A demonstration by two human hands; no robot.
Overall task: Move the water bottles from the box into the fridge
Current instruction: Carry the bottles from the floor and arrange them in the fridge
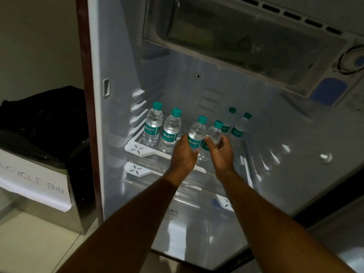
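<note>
Reaching into the open white fridge (110, 62), head view: both bare forearms extend to the clear glass shelf with white plastic corner brackets (137, 149). Left hand (184, 154) has fingers and thumb curled round a small clear plastic water bottle with teal cap and teal Bisleri label (197, 133), upright, base at the shelf's front edge. Right hand (221, 152) pinches a second identical bottle (214, 133) just beside the first, thumb on the front, fingers wrapped behind; whether either base touches the shelf, cannot tell.

Two more teal-capped bottles (152, 125) (170, 131) stand upright side by side at the shelf's left. Another pair (228, 120) (240, 126) stands further back, right of the hands.

Above: frosted translucent freezer tray (236, 36); blue oval panel (328, 91) at upper right. Left of the fridge, outside: a bin lined with a black plastic bag (43, 119), white paper sign (33, 182) reading partly "BIN".
</note>
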